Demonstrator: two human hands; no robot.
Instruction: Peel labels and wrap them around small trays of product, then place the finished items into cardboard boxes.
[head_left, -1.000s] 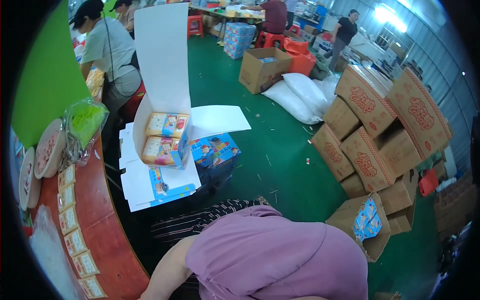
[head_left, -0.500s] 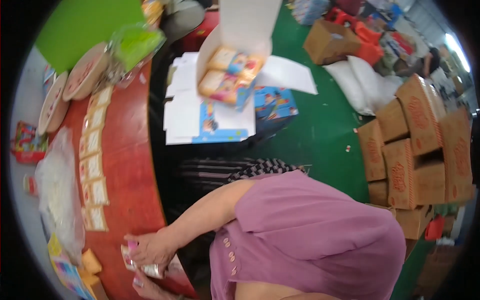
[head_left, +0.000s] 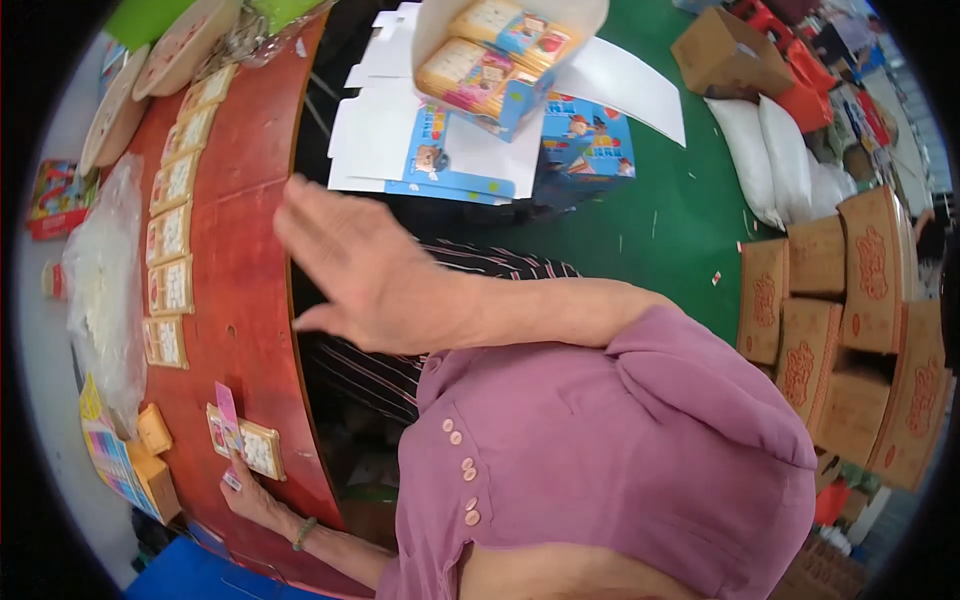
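Observation:
My left hand [head_left: 258, 505], with a bracelet at the wrist, is at the near part of the red table. Its fingertips are closed on the lower end of a narrow pink card [head_left: 227, 402], which lies across a clear-wrapped pack [head_left: 262, 452] of small white pieces. Something small and whitish is on one finger; I cannot make out what. My right hand [head_left: 365, 275] is in the air past the table edge, slightly blurred, fingers stretched and thumb apart, holding nothing. Similar packs [head_left: 168, 288] lie in a row along the table.
An open white box [head_left: 520, 115] filled with packs stands over blue printed cartons [head_left: 590, 150]. Beige basins [head_left: 185, 45] and a clear plastic bag [head_left: 105, 290] line the table's far side. Brown cartons [head_left: 800, 370] are stacked at right, near white sacks [head_left: 745, 160] on the green floor [head_left: 670, 220].
My right hand has lifted off the pack and swung up, away from the table. My left hand stays at the pack, where the pink card now shows. The whole view has shifted.

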